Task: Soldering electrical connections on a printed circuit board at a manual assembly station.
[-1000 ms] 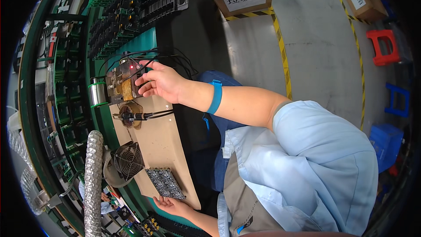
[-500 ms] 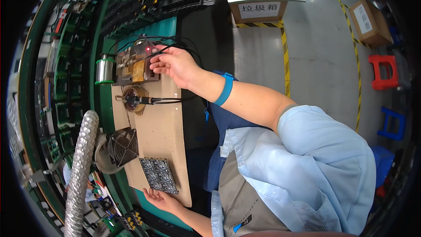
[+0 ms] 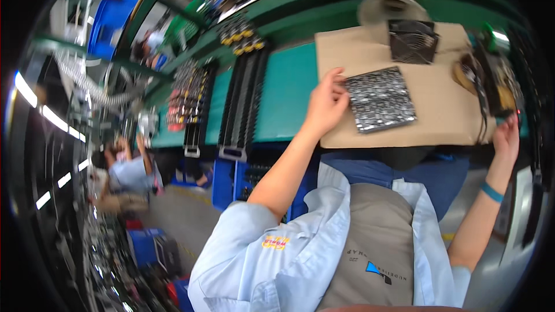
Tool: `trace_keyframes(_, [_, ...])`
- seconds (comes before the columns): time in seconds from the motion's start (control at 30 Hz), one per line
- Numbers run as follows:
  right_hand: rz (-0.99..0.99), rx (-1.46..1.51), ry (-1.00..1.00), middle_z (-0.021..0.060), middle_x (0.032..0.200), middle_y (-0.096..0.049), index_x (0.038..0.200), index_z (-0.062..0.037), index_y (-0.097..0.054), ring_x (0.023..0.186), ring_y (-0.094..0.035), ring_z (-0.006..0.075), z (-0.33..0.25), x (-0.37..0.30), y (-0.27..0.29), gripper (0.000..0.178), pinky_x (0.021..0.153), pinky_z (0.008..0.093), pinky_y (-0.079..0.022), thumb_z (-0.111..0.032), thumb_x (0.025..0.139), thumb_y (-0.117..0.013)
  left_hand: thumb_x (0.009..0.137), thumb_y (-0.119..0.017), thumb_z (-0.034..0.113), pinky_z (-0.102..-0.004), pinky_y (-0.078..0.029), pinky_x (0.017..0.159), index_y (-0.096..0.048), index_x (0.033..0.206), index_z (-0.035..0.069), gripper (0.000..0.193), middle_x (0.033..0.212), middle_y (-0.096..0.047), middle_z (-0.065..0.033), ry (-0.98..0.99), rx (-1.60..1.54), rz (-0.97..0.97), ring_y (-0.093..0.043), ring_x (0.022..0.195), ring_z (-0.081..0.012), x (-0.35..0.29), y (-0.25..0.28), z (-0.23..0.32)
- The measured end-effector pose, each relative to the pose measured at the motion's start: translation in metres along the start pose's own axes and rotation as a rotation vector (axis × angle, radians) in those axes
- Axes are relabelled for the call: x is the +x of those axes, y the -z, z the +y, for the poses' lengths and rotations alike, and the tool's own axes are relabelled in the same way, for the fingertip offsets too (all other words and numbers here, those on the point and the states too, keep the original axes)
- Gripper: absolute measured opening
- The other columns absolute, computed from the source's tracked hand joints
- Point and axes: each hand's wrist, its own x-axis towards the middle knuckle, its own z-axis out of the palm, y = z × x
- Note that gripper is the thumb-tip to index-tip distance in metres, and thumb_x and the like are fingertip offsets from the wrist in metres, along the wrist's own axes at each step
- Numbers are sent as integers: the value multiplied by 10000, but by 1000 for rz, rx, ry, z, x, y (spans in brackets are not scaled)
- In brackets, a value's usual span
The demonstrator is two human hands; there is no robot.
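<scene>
— Circuit panel [image 3: 381, 100]: location?
— On bench [image 3: 286, 93], near front edge, atop brown sheet [image 3: 442, 104].
— State?
— Left hand [image 3: 327, 106]: fingers [image 3: 335, 75] half-curled at panel's left edge, grip unclear. Right hand [image 3: 506, 140]: beside dark unit [image 3: 495, 79], cannot tell.
— Handling?
— Probably light, stiff, fragile; best held by edges.

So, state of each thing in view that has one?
Circuit board: flat on tan sheet
Left hand: fingers bent at board's left edge; grip unclear
Red light: lit
Right hand: fingers curled near red light; grip unclear
Blue strap: around right wrist
Fan: upright; spinning unclear
Ceiling lights: lit
</scene>
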Motion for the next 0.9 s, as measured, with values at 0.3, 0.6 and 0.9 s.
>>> trace_keyframes(0.3, [93, -20, 2, 24, 877, -688, 1087, -53, -684, 787, -638, 150, -41, 26, 16, 142, 674, 284, -512, -171, 1092, -604, 918, -651, -49, -315, -595, 810, -483, 1488, 6, 596, 1264, -662, -165, -99, -95, -30, -720, 903, -171, 2, 2, -2])
trace_keyframes(0.6, [151, -76, 3, 43, 864, -675, 1095, -44, -668, 783, -641, 172, -28, 30, -9, 147, 682, 288, -518, -172, 1096, -596, 921, -651, -37, -320, -594, 802, -493, 1478, -5, 579, 1262, -670, -181, -129, -83, 9, -721, 898, -180, -5, 9, -8])
trace_keyframes(0.9, [42, -341, 24, 65, 1048, -745, 1163, -84, -685, 997, -694, 211, -35, 4, 4, 145, 924, 334, -545, -91, 1029, -632, 911, -669, -19, -333, -600, 803, -508, 1489, 44, 603, 1263, -681, -156, -163, -45, -18, -704, 897, -189, 1, -2, -10])
